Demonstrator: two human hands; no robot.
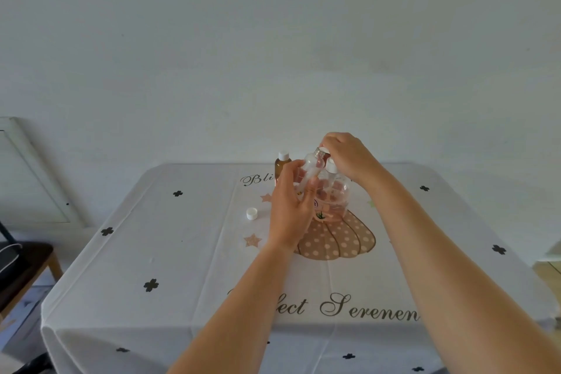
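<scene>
My left hand [293,206] grips a small clear plastic bottle [310,165], held tilted above the table. My right hand [346,158] pinches a white cap [324,151] at that bottle's neck. Just behind the small bottle stands a larger clear bottle of pink liquid [335,196] with a white cap of its own [331,165]; my hands hide part of it. A brown bottle with a white cap [282,164] stands at the back, partly behind my left hand. One loose white cap [252,213] lies on the cloth to the left.
The table is covered by a white cloth [170,252] printed with black clovers, script lettering and a brown dotted figure. A dark wooden chair [27,267] stands at the left. A pale wall rises straight behind the table.
</scene>
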